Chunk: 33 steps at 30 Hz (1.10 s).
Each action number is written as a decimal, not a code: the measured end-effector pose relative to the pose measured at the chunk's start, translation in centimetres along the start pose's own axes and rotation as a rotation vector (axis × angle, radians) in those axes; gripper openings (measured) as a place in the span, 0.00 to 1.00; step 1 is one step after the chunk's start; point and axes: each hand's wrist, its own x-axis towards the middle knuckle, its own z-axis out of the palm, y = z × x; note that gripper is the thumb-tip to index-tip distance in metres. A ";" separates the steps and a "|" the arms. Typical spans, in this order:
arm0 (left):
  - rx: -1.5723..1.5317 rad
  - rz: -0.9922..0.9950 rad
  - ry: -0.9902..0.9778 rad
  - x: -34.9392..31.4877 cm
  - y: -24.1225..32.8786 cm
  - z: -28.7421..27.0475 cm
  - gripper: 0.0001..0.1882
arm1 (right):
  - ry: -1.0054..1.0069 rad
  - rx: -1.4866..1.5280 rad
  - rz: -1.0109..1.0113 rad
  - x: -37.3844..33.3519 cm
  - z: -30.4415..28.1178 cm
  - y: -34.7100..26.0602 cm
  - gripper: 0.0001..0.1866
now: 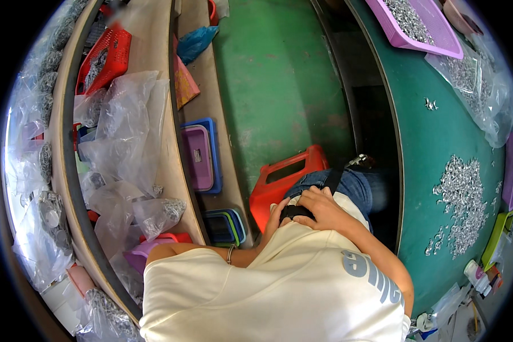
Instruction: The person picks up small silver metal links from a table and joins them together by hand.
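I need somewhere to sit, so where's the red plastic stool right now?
In the head view the red stool stands on the green floor near the middle, just beyond both hands and beside the blue and purple trays.

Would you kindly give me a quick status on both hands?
Left hand and right hand both closed on a small black object at the waist. Red stool below. Nothing between the hands.

Green floor (279,85), green-topped table (433,148)
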 end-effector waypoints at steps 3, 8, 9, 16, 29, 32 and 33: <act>0.013 0.030 -0.002 0.0 -0.3 0.1 0.26 | -0.001 -0.018 -0.016 0.0 -0.3 -0.2 0.15; -0.088 -0.030 -0.015 -0.2 0.0 0.2 0.24 | 0.039 0.049 -0.019 -0.3 0.0 0.1 0.15; -0.069 -0.032 -0.029 -0.1 -0.1 0.1 0.23 | 0.043 0.072 -0.015 -0.3 0.0 0.1 0.15; -0.177 -0.195 0.038 -0.3 -1.6 0.1 0.20 | 0.134 0.138 0.080 -0.9 -1.0 -0.5 0.13; -0.105 -0.032 -0.006 2.0 1.0 -0.3 0.36 | 0.064 1.196 0.336 -1.0 -5.7 2.3 0.18; -0.083 -0.067 -0.068 2.5 1.5 -0.9 0.36 | 0.021 1.304 0.357 -0.9 -4.9 2.7 0.21; -0.106 -0.029 -0.099 2.6 1.6 -1.2 0.31 | 0.034 1.341 0.403 -1.0 -4.9 2.8 0.22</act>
